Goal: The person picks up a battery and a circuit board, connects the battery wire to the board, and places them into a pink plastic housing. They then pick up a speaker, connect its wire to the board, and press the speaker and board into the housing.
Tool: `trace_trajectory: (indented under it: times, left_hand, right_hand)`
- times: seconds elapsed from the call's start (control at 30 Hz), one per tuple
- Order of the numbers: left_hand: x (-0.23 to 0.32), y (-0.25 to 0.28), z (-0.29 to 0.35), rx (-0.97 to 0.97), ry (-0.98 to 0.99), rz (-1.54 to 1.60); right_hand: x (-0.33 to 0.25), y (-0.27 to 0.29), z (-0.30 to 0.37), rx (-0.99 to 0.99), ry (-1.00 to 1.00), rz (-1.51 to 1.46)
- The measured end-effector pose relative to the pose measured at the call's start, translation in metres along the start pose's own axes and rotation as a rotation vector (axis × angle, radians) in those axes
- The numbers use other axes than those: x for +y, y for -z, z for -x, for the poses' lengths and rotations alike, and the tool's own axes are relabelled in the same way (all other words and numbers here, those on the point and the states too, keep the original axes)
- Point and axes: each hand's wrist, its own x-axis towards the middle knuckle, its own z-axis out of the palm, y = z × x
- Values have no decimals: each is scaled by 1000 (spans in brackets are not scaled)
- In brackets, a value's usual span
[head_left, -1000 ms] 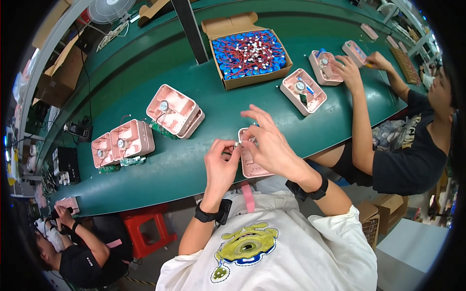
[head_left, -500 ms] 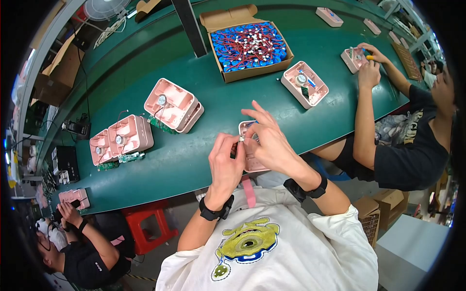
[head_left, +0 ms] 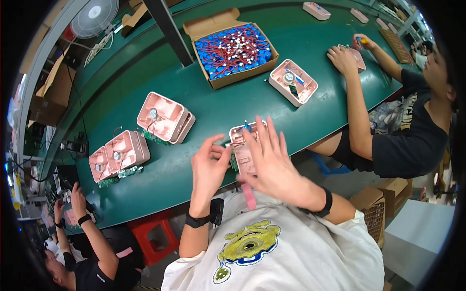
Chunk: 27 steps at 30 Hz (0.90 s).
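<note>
A pink plastic housing (head_left: 245, 167) lies on the green table right in front of me, partly covered by my right hand. My right hand (head_left: 273, 162) hovers over its right side, fingers stretched and spread, holding nothing. To the housing's left is my left hand (head_left: 208, 169), with its fingers loosely curled and thumb apart, nothing visibly in it. Close to its fingertips sits a small white connector (head_left: 228, 144) with thin wires running into the housing. A green circuit board (head_left: 233, 161) shows at the housing's left edge, and a blue part (head_left: 247, 127) inside its far end.
A cardboard box (head_left: 245, 80) of blue cells with red wires stands farther back. Other pink housings with speakers lie at left (head_left: 165, 114), far left (head_left: 127, 150) and right (head_left: 293, 82). Co-workers sit on both sides; the right one's hand (head_left: 343, 59) rests on a housing.
My hands have parted from their pinch at the white connector. The right hand has spread out over the housing, while the left has drawn back to the left. The view has shifted slightly.
</note>
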Motion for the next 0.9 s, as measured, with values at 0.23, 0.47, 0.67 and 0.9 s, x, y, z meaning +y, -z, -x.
trace_trajectory:
  times: [0.23,0.47,0.67,0.9]
  left_hand:
    - [-4,-4,13,-303,70,-8]
    - [-6,27,18,62,-275,-152]
    - [-9,74,-6,441,-488,-436]
    - [-20,85,-34,360,-333,-610]
  right_hand:
    - [18,-47,3,96,-24,213]
    - [92,-29,-42,128,225,509]
    - [125,-5,-60,121,131,520]
    - [136,29,-84,146,44,555]
